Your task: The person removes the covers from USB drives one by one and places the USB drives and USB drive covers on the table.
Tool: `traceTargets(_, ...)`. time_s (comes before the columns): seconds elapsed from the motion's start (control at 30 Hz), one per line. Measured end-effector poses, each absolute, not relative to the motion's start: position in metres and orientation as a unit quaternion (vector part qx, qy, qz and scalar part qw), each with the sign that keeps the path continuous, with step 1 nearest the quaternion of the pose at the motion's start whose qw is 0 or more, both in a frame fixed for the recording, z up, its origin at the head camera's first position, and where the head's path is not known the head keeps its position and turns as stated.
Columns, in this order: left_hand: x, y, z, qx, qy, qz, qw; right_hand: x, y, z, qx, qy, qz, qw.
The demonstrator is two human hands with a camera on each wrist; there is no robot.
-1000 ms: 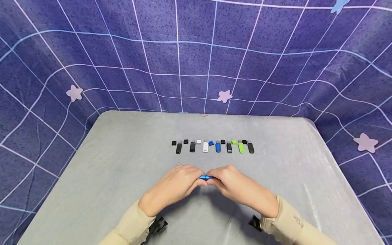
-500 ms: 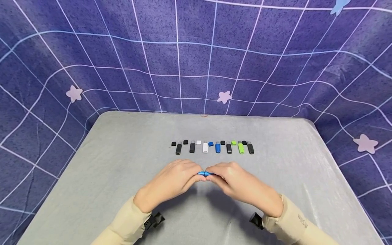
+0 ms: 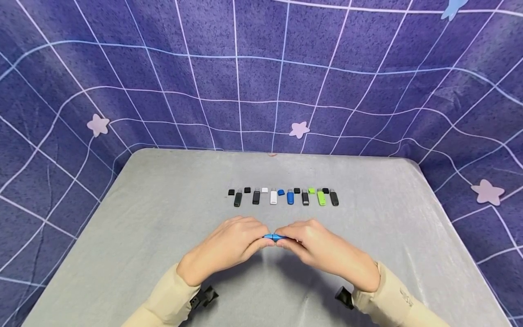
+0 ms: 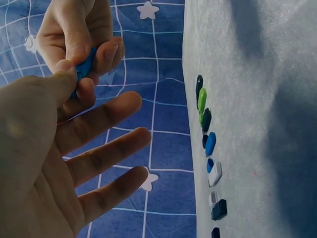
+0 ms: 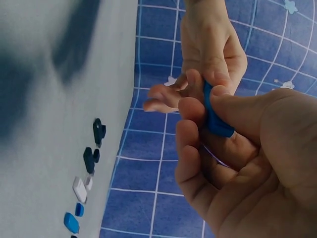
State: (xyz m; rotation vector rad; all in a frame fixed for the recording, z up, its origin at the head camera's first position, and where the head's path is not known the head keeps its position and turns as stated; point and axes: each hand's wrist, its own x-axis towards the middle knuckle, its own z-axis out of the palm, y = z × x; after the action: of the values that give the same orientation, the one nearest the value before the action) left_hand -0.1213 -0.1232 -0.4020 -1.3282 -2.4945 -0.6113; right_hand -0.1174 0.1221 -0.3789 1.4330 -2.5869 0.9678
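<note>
A blue USB flash drive (image 3: 278, 237) is held level between both hands above the grey table, a thin seam showing across it in the head view. My left hand (image 3: 234, 240) pinches its cap end with thumb and index finger; the other left fingers (image 4: 111, 158) spread out straight in the left wrist view. My right hand (image 3: 316, 243) grips the body end, its thumb on top and its fingers curled beneath. Most of the body shows in the right wrist view, while the fingertips of both hands meet around the seam and hide part of the drive.
Beyond the hands, a row of uncapped flash drives crosses the grey table (image 3: 163, 195): black, white (image 3: 273, 197), blue (image 3: 290, 197) and green (image 3: 321, 198). Small caps, such as a white cap (image 3: 264, 190), lie beside them. A purple-blue gridded curtain (image 3: 261, 72) surrounds the table.
Both hands, with the blue flash drive between them, rise slightly away from me and then come back down. Their grips stay the same, and the row of drives keeps its place.
</note>
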Motion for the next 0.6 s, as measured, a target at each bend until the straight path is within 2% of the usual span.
traceTargets(0.6,-0.1222,-0.124,-0.4028,-0.475,-0.843,-0.238,0.084,-0.1146,0.1264,-0.3789,0.48,-0.809,0.34,-0.003)
